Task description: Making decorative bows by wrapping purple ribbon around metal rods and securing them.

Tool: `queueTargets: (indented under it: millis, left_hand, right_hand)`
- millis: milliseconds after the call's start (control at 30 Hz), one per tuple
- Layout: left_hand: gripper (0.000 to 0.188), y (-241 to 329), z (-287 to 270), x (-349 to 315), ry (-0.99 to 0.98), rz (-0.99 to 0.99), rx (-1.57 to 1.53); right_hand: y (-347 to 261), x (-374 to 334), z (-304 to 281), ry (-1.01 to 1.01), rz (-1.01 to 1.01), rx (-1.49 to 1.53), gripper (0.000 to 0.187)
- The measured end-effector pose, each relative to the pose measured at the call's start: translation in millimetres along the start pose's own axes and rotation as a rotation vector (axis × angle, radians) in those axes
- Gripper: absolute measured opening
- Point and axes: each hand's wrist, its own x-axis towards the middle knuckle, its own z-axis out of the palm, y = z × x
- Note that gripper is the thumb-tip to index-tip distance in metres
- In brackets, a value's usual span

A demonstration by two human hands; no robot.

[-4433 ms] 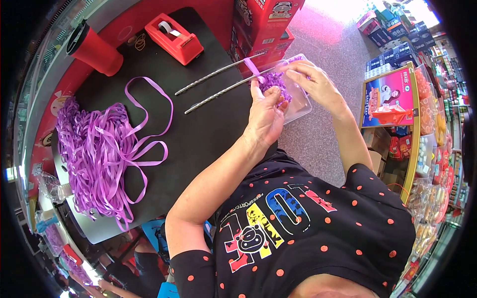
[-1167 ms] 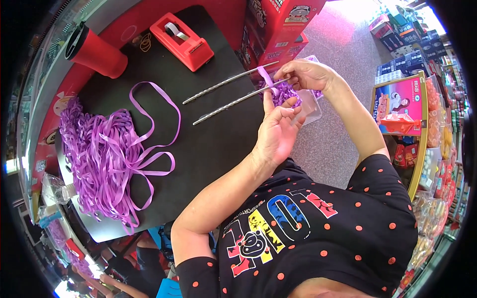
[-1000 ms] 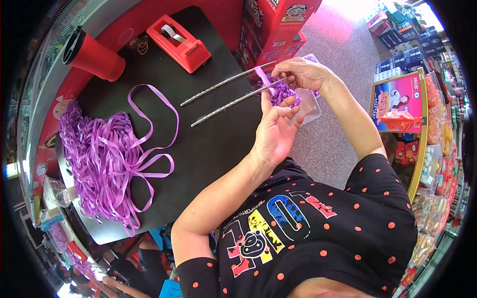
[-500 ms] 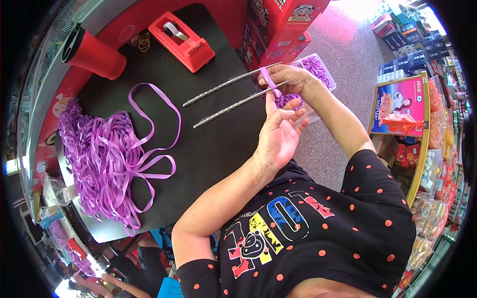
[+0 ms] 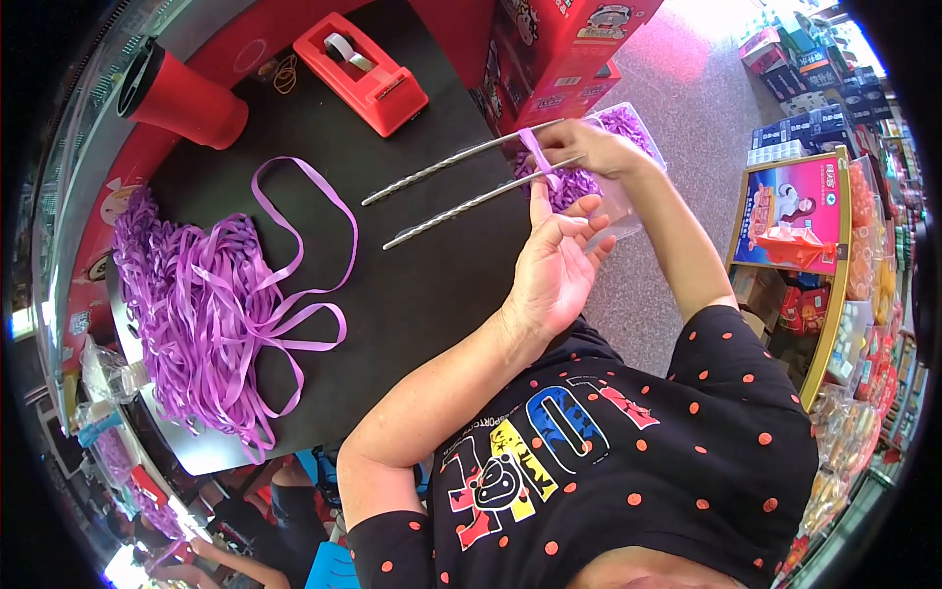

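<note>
Right hand (image 5: 589, 147) pinches a purple ribbon strip (image 5: 538, 155) across two metal rods (image 5: 461, 182); left hand (image 5: 559, 265) half-open, fingertips at the strip.

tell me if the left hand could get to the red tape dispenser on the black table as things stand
Probably yes: the left hand is open and holds nothing, and only the two metal rods lie between it and the red tape dispenser.

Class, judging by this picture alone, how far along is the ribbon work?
Done: purple pieces fill the clear box. In hand: right hand and left hand wrap ribbon strip across two metal rods. Left: a big loose ribbon pile.
</note>
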Motion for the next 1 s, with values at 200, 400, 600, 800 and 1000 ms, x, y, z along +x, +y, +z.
queueTargets:
  millis: [200,400,600,800,1000]
  left_hand:
    - [0.089,0.3,0.0,0.3,-0.038,-0.013,0.029]
    - [0.084,-0.3,0.4,-0.3,-0.021,0.013,0.046]
    - [0.086,-0.4,0.5,-1.7,-0.025,0.005,0.035]
    - [0.087,-1.4,-2.1,0.5,-0.011,0.015,0.017]
    - [0.086,-0.5,0.5,1.6,-0.025,0.014,0.021]
  right_hand:
    - [-68.7,-44.6,-21.6,0.256,0.028,-0.273,0.022]
    - [-100.7,-29.9,-16.8,0.032,-0.497,-0.698,0.021]
    - [-95.4,-24.3,-25.7,-0.072,-0.562,-0.888,0.031]
    - [-65.3,-47.1,-24.1,0.012,-0.548,-0.921,0.045]
    - [-12.2,-48.1,-13.8,0.358,-0.590,-0.597,0.037]
